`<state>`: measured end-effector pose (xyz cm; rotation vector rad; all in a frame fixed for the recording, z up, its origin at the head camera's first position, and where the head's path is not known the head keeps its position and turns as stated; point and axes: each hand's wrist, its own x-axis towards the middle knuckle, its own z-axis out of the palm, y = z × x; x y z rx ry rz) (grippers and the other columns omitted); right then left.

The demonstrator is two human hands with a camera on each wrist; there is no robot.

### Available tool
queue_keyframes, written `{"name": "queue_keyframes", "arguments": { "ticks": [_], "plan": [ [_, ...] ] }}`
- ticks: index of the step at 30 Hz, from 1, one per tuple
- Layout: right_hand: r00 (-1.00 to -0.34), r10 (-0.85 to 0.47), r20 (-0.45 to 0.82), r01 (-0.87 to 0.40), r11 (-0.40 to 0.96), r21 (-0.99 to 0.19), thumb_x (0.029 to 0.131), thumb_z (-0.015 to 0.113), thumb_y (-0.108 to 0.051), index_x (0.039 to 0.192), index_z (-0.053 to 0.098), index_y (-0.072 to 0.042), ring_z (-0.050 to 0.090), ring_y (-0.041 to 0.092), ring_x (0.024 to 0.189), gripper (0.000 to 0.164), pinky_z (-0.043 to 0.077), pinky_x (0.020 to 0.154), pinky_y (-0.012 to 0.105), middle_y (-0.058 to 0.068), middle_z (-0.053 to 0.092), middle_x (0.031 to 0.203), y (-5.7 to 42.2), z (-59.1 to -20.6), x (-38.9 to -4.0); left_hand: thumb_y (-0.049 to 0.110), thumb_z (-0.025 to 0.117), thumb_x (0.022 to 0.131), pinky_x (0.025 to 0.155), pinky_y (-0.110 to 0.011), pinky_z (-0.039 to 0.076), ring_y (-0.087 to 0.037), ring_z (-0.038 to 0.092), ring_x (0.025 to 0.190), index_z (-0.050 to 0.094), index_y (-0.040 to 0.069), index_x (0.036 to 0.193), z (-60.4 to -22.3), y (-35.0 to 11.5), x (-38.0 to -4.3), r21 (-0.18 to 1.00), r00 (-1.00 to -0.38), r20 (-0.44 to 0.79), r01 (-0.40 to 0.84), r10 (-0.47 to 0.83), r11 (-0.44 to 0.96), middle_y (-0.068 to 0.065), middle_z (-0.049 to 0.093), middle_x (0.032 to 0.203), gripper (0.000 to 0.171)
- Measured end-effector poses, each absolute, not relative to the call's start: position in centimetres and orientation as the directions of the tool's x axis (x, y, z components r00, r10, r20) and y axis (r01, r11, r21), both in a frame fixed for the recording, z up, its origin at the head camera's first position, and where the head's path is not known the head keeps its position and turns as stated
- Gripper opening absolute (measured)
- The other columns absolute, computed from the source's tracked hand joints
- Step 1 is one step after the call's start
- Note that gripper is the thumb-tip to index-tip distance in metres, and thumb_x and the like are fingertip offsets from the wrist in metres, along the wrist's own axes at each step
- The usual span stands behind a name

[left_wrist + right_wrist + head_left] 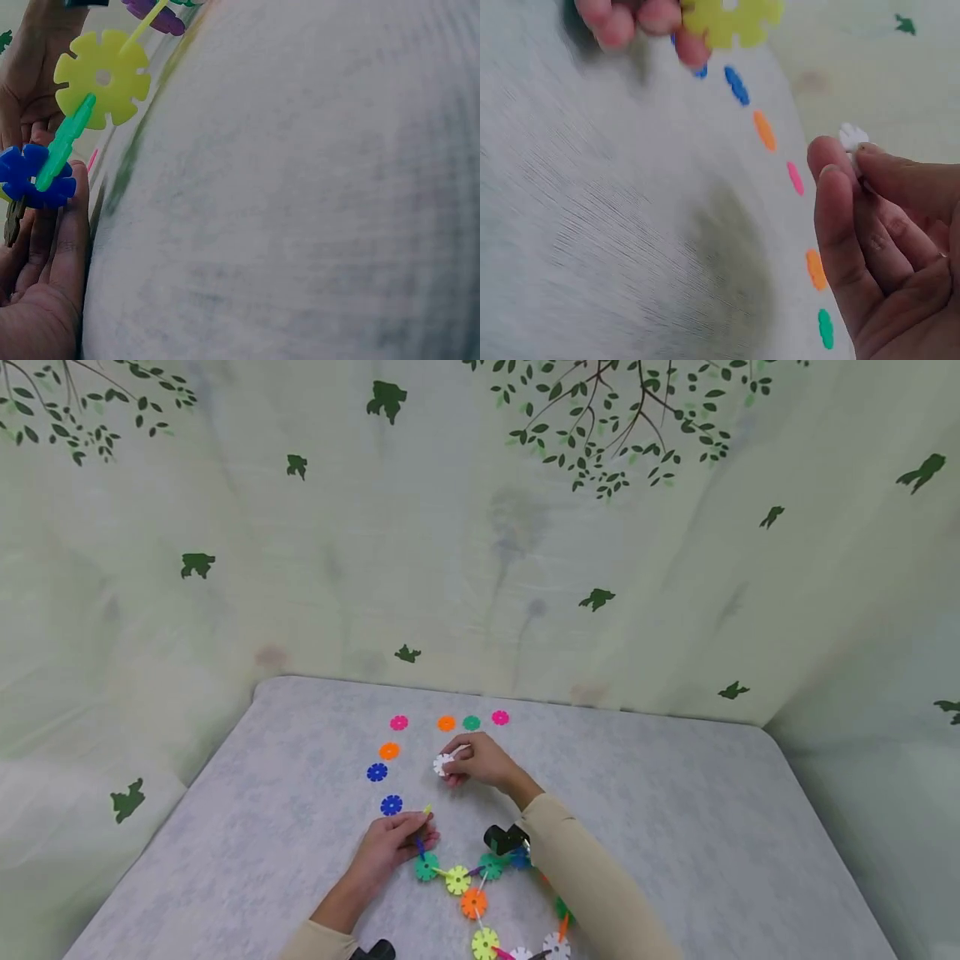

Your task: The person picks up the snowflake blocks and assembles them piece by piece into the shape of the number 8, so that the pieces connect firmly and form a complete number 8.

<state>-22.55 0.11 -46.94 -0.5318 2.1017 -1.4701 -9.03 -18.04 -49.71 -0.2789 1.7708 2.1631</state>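
Note:
My right hand (483, 760) pinches a white notched plastic disc (442, 766) between thumb and fingers, raised over the table. The same disc (853, 138) stands nearly edge-on at the fingertips in the right wrist view. Lower left, my left hand (386, 847) grips the end of a chain of interlocked discs. A yellow disc (742, 19) shows at its fingertips in the right wrist view. A blue disc (37, 176) lies against its fingers in the left wrist view. From there the chain runs on through a green disc (427, 867) and a yellow-green disc (457, 880).
Loose discs lie farther back: blue (391, 805), orange (389, 751), pink (399, 722), green (471, 722) and several more. The chain's orange disc (473, 903) and white disc (557, 946) lie near the front. A leaf-printed curtain (480, 568) hangs behind the grey table (712, 827).

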Motion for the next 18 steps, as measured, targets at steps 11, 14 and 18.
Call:
{"name": "queue_keyframes", "arguments": {
  "ticks": [11,14,18],
  "plan": [
    [-0.816,-0.570,-0.102,0.035,0.127,-0.991,0.087,0.066,0.003,0.107,0.064,0.009,0.064,0.013,0.058,0.021,0.059,0.065,0.033,0.020,0.069,0.077,1.2,-47.4,-18.7,0.028,0.058,0.097,0.085,-0.030,0.055,-0.014,0.068,0.089,0.057,-0.011,0.123,-49.7,-18.0,-9.2,0.910,-0.922,-0.361,-0.381,0.140,-0.164,-0.006,0.071,0.096,0.047],
    [-0.816,-0.569,-0.101,0.045,0.112,-0.993,0.087,0.066,0.003,0.101,0.064,0.009,0.063,0.012,0.057,0.015,0.059,0.064,0.033,0.022,0.069,0.078,1.0,-47.6,-18.4,0.027,0.057,0.098,0.085,-0.030,0.055,-0.015,0.068,0.090,0.057,-0.010,0.123,-49.7,-17.9,-9.1,0.907,-0.921,-0.365,-0.385,0.139,-0.169,-0.006,0.070,0.097,0.045],
    [-0.822,-0.560,-0.103,0.041,0.122,-0.992,0.088,0.066,0.002,0.100,0.067,0.008,0.064,0.012,0.058,0.014,0.059,0.064,0.033,0.019,0.069,0.077,0.8,-47.7,-18.0,0.024,0.056,0.099,0.086,-0.031,0.054,-0.015,0.068,0.092,0.056,-0.011,0.124,-49.8,-18.0,-9.2,0.906,-0.920,-0.366,-0.386,0.140,-0.171,-0.008,0.069,0.099,0.043]
  ]
}}
